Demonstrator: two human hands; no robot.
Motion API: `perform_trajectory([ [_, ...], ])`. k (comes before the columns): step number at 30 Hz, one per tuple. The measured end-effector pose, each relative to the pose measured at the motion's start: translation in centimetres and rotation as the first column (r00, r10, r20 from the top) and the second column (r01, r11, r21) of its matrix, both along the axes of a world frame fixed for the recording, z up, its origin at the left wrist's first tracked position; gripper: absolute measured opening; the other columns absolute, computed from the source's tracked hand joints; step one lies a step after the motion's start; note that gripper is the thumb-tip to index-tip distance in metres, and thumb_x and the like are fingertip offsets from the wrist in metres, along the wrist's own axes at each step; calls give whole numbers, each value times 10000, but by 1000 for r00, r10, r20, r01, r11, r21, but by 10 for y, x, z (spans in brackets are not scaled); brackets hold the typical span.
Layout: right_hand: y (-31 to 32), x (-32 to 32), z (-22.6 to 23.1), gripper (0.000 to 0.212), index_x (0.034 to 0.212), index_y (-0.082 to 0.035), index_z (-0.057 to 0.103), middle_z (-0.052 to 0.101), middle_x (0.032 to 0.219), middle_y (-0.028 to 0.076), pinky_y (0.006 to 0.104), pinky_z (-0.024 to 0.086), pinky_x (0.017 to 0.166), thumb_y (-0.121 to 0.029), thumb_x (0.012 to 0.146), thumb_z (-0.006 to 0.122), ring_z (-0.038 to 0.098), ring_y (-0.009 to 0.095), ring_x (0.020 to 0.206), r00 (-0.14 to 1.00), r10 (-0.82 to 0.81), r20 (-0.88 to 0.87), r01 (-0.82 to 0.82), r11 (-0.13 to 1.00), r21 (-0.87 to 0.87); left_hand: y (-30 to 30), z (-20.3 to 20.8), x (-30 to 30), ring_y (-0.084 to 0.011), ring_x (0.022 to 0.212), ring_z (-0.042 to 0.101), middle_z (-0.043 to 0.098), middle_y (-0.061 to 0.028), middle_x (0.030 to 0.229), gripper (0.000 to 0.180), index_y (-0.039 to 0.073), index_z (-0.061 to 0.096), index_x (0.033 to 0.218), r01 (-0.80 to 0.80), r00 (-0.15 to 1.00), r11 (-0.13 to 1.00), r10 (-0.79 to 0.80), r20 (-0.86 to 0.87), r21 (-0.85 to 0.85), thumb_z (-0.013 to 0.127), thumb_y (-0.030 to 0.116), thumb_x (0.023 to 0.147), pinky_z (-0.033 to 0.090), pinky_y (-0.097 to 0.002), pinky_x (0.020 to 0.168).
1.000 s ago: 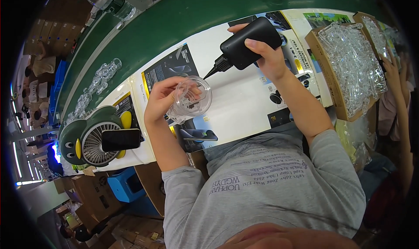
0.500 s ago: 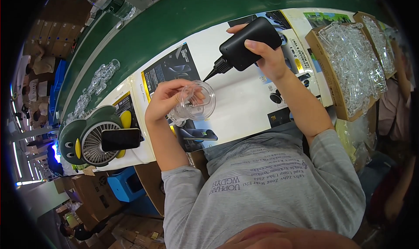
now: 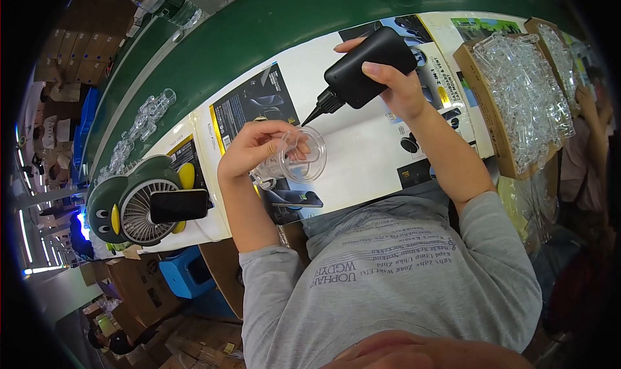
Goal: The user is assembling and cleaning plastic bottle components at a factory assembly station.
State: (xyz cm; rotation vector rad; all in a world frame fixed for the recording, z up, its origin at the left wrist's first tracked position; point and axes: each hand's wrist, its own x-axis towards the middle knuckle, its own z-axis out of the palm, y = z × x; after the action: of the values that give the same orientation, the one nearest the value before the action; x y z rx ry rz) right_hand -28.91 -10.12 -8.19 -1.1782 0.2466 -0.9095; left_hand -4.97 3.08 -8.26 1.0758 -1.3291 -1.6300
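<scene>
A round clear plastic part (image 3: 314, 156) is pinched by its rim in my left hand (image 3: 251, 147), the fingers showing through it. My right hand (image 3: 402, 92) is wrapped round a black squeeze bottle (image 3: 369, 65), tilted so that its thin pointed nozzle (image 3: 312, 116) aims down to the left. The nozzle tip is at the far edge of the clear part; I cannot tell whether they touch. Whether any liquid comes out is too small to see. More clear plastic (image 3: 269, 169) shows below my left hand, partly hidden by it.
Printed card sheets (image 3: 362, 149) cover the table in front of me. To the right stands a cardboard box (image 3: 495, 120) heaped with small clear parts. At left are a green fan (image 3: 123, 210) with a phone (image 3: 178, 207) against it, and a row of clear parts (image 3: 145, 116). A bottle (image 3: 162, 3) lies far left.
The clear part in my left hand has shifted slightly to the right and turned a little under the nozzle. My right hand and the squeeze bottle have barely moved.
</scene>
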Motion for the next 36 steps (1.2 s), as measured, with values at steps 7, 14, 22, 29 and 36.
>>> perform_trajectory([
  [7, 0, 0, -3, 381, 1096, -21, 496, 568, 1112, 155, 297, 485, 812, -174, 755, 572, 587, 172, 919, 1000, 1, -5, -1, 1000, -18, -3, -1, 0, -205, 791, 632, 643, -172, 881, 345, -76, 579, 1034, 47, 999, 999, -46, -16, 20, 620, 193, 823, 500, -290, 722],
  [14, 3, 2, -2, 382, 1090, -17, 515, 573, 1105, 146, 296, 488, 808, -184, 752, 574, 593, 172, 908, 1000, 2, 3, -2, 1000, -3, -4, -5, 2, -208, 801, 632, 641, -159, 871, 356, -80, 563, 1038, 95, 995, 995, -95, 6, 37, 614, 204, 830, 499, -302, 738],
  [22, 4, 3, -2, 392, 1087, -13, 521, 578, 1093, 140, 297, 490, 804, -192, 742, 577, 592, 170, 911, 1000, -5, -3, 5, 1000, -2, -3, -9, 0, -178, 729, 632, 649, -159, 843, 367, -93, 598, 989, 42, 999, 999, -42, 20, 15, 632, 228, 814, 504, -276, 690],
  [29, 0, 4, -2, 433, 1127, -8, 508, 582, 1074, 129, 294, 489, 786, -217, 754, 580, 587, 165, 911, 999, -35, -9, 35, 999, 32, -6, -4, -1, -206, 793, 629, 642, -152, 895, 351, -63, 572, 1008, -15, 1000, 997, 16, 8, -71, 650, 205, 796, 496, -311, 749],
  [36, -12, 13, -19, 405, 1213, -100, 492, 560, 885, 13, 167, 449, 580, -180, 833, 605, 523, 64, 632, 966, -208, -153, 228, 965, 126, -10, -11, 12, -229, 891, 618, 627, -173, 972, 334, -42, 535, 1068, -431, 902, 883, 417, -109, -189, 630, 143, 807, 494, -327, 798],
])
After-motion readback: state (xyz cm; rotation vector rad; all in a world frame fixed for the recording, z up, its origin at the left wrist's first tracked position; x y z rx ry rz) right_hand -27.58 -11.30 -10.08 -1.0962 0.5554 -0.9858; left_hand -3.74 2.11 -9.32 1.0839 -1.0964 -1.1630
